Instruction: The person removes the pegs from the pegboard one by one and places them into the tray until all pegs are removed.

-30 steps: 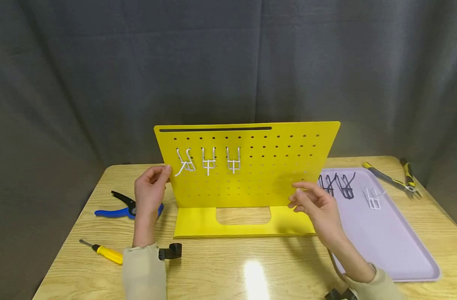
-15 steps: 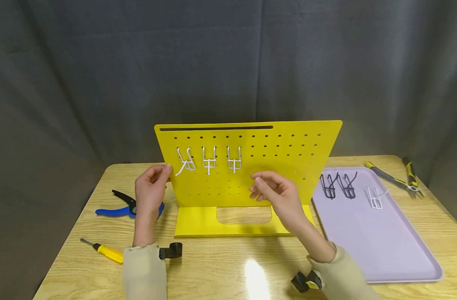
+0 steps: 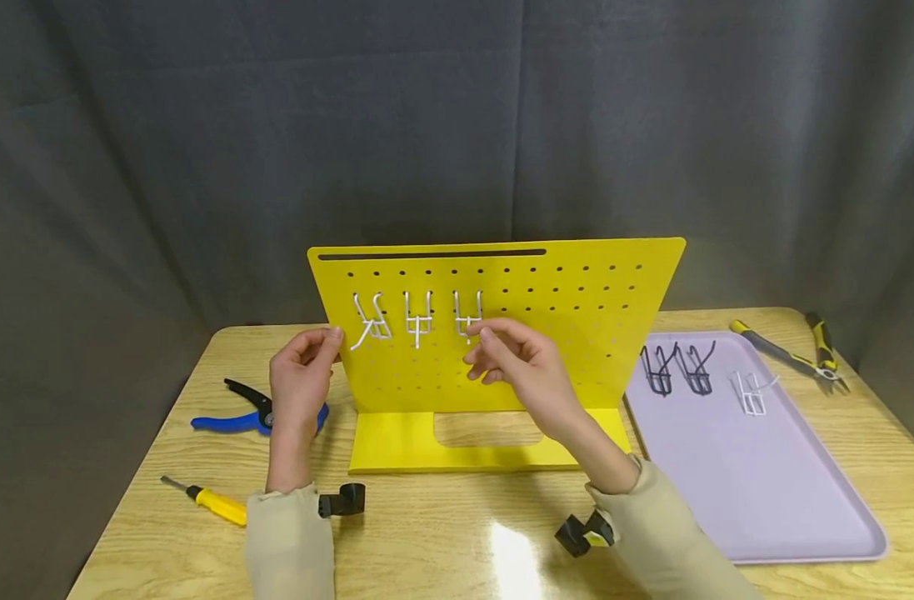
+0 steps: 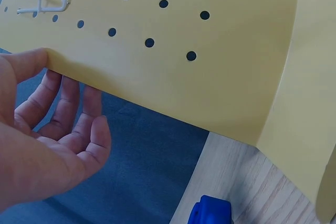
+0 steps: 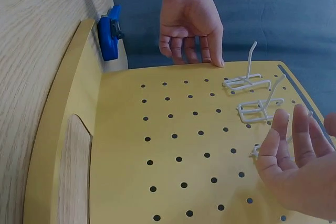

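Observation:
A yellow pegboard point(image 3: 397, 398) stands upright on its folded base, with three white wire hooks in its upper left part. The leftmost hook point(image 3: 372, 322) sits askew; the middle hook point(image 3: 417, 320) and third hook point(image 3: 466, 318) hang straight. At the board's left edge, my left hand point(image 3: 302, 379) pinches the panel, thumb in front and fingers behind. My right hand point(image 3: 527, 367) is at the third hook with loosely bent fingers and partly covers it. Nothing is gripped in that hand in the right wrist view; whether a fingertip touches the hook I cannot tell.
On the right, a lilac tray point(image 3: 756, 492) bears two dark wire hooks point(image 3: 698, 381) and a white one point(image 3: 752, 402). Pliers point(image 3: 782, 357) lie beyond it. Blue-handled pruners point(image 3: 227, 425) and a yellow screwdriver point(image 3: 220, 506) lie left. A dark curtain point(image 3: 457, 125) hangs behind.
My right hand has moved left across the front of the pegboard, from its right side to the third hook. The left hand has stayed at the left edge.

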Motion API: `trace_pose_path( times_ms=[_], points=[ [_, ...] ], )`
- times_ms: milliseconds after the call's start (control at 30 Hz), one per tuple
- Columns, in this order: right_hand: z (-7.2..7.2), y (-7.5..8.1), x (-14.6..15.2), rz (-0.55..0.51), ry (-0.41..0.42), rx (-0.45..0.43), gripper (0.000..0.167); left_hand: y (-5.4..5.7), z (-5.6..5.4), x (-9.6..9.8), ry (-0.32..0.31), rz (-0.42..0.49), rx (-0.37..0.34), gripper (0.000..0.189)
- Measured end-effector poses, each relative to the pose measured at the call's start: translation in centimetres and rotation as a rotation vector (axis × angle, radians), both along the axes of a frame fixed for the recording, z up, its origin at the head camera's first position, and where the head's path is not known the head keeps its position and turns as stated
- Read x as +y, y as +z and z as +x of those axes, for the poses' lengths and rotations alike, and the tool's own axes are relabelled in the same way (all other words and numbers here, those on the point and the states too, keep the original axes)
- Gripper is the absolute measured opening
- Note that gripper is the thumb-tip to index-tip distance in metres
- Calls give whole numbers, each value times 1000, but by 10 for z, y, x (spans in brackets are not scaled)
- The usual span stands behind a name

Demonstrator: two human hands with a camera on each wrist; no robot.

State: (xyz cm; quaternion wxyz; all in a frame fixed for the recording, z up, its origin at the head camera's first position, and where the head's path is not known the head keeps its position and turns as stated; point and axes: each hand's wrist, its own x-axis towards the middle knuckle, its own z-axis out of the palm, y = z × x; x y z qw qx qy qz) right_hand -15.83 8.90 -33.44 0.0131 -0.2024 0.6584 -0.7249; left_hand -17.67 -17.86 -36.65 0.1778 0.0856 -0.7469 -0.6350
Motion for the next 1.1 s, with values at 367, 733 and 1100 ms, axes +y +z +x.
trace_pose_path(
  times_ms=[367,733,1100],
  points=[
    [-6,2,-8,62,33,-4,30,0,1,0,3,10,-1,36],
    [-7,3,-8,105,-6,9,27,3,1,1,-7,-2,-7,38],
    [-2,4,-8,82,14,-2,28,3,1,0,2,-8,-10,37]
  ],
)
